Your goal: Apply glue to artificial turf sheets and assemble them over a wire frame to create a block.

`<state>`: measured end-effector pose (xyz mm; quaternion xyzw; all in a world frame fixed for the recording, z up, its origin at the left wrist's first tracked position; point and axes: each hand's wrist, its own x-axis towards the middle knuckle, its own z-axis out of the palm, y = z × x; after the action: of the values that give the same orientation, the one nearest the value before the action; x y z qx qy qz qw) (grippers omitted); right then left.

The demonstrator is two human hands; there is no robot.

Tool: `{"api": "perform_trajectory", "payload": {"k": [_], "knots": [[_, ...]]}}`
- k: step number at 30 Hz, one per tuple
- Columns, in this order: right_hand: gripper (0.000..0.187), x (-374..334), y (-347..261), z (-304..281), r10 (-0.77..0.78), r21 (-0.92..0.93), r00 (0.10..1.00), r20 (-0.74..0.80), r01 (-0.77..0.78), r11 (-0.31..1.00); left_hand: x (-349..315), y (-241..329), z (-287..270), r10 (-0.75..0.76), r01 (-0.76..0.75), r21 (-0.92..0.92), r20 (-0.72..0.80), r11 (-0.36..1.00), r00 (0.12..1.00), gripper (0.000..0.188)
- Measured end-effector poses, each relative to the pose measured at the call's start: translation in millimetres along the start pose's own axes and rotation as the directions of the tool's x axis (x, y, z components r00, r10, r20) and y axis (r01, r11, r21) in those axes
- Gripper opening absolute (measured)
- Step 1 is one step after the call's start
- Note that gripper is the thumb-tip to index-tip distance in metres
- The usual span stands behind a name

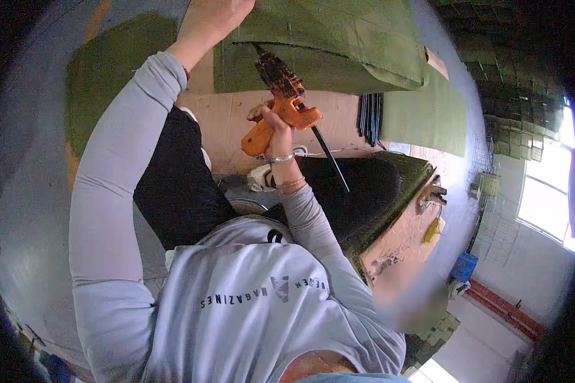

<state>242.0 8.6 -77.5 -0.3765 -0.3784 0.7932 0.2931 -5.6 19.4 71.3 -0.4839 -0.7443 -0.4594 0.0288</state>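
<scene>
My right hand is closed around the handle of an orange glue gun. Its front end is crusted with dark residue, and a long black glue stick sticks out of its back. The nozzle tip is at a thin dark line on a green, sheet-like piece with a bent edge; contact cannot be made out. My left hand reaches to the far edge of that piece. The view's upper edge cuts off its fingers, so its grip is hidden.
Several black sticks lie right of the green piece, beside a flat green sheet. Another green panel is at the left. A wooden board at the right bears a yellow object. A blue box stands farther off.
</scene>
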Motion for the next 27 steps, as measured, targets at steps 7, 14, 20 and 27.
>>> {"api": "perform_trajectory", "payload": {"k": [7, 14, 20, 27], "knots": [[0.016, -9, -4, 19, -0.012, 0.021, 0.999, -0.053, 0.013, 1.000, -1, -3, 1, -0.005, 0.005, -0.005, -0.008, 1.000, 1.000, 0.028], [0.018, -11, -9, 27, 0.006, 0.027, 0.997, 0.075, -0.008, 1.000, 0, -5, 2, 0.017, -0.017, -0.007, -0.029, 1.000, 0.999, 0.028], [0.014, -8, -6, 24, -0.031, 0.001, 0.994, 0.103, 0.031, 1.000, 1, -6, 5, 0.007, -0.007, 0.024, -0.018, 1.000, 1.000, 0.027], [0.009, -6, 1, 21, 0.022, 0.034, 0.992, 0.126, -0.027, 0.999, 2, -8, 7, -0.050, 0.050, 0.027, 0.003, 0.998, 0.999, 0.028]]}}
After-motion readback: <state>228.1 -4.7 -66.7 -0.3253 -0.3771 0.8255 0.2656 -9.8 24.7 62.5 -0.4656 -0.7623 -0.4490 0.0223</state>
